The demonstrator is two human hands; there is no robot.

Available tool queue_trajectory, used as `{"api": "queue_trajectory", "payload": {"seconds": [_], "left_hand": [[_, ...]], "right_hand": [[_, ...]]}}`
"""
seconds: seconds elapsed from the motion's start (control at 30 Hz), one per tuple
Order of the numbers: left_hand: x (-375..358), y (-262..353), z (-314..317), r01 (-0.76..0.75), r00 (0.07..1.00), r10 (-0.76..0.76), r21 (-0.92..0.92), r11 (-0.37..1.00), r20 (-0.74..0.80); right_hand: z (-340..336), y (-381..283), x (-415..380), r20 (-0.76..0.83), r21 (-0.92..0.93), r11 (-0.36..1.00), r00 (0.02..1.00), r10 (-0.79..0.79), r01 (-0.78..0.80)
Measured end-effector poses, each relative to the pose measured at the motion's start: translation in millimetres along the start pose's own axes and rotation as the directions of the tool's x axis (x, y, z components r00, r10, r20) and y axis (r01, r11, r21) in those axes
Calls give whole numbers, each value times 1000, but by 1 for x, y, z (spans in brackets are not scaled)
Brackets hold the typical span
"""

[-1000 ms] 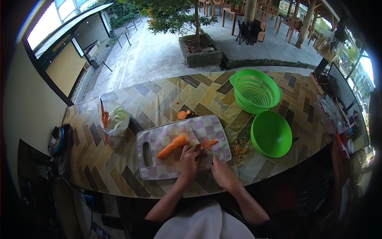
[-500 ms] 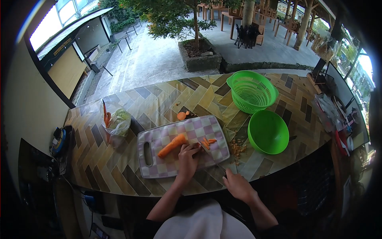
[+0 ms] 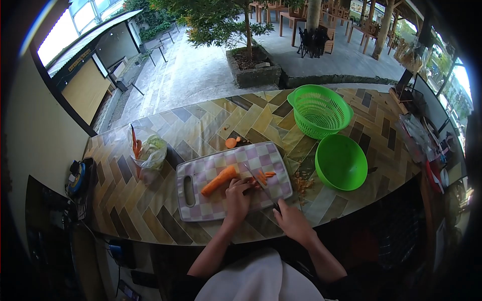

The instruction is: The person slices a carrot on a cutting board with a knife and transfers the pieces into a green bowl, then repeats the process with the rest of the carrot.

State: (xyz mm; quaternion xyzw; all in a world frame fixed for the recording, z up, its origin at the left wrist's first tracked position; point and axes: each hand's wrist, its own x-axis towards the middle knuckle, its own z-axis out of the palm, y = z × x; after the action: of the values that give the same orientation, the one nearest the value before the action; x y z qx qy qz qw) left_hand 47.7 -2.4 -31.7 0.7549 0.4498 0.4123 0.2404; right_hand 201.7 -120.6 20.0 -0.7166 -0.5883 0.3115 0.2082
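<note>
A checkered cutting board (image 3: 201, 212) lies in front of me. My left hand (image 3: 238, 195) is on it, fingers bent and pressed down on a small carrot piece (image 3: 257, 185) that is mostly hidden. Beside that hand rests a large peeled carrot (image 3: 220, 181), its cut end toward the upper right. My right hand (image 3: 293, 220) grips the handle of a knife (image 3: 261, 184), whose thin blade slants up and left across the board, close to my left fingertips. Several cut carrot sticks (image 3: 266, 176) lie just right of the blade.
A green colander (image 3: 320, 113) and a green bowl (image 3: 341, 163) stand to the right, near carrot peelings (image 3: 303, 184). Carrot ends (image 3: 231, 143) lie beyond the board. At left is a plastic bag (image 3: 152, 153) of vegetables. The tiled-pattern table (image 3: 130, 200) has a curved front edge.
My right hand has moved up and left, bringing the knife blade over the board beside my left fingers. The left hand stays at nearly the same place, and the view has shifted slightly.
</note>
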Motion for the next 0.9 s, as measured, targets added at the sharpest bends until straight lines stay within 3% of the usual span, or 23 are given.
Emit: {"api": "queue_trajectory", "payload": {"seconds": [0.27, 0.47, 0.9], "left_hand": [[0, 5, -2, 12, 999, -11, -23, 1000, 33], [-2, 10, -4, 13, 1000, -13, 1, 1000, 19], [-2, 5, -4, 22, 999, -23, 10, 1000, 46]], "right_hand": [[-1, 5, 4, 70, -15, 999, 997, -44, 46], [-7, -16, 2, 137, -63, 996, 988, 72, -64], [9, -17, 26, 99, -106, 992, 992, 82, -72]]}}
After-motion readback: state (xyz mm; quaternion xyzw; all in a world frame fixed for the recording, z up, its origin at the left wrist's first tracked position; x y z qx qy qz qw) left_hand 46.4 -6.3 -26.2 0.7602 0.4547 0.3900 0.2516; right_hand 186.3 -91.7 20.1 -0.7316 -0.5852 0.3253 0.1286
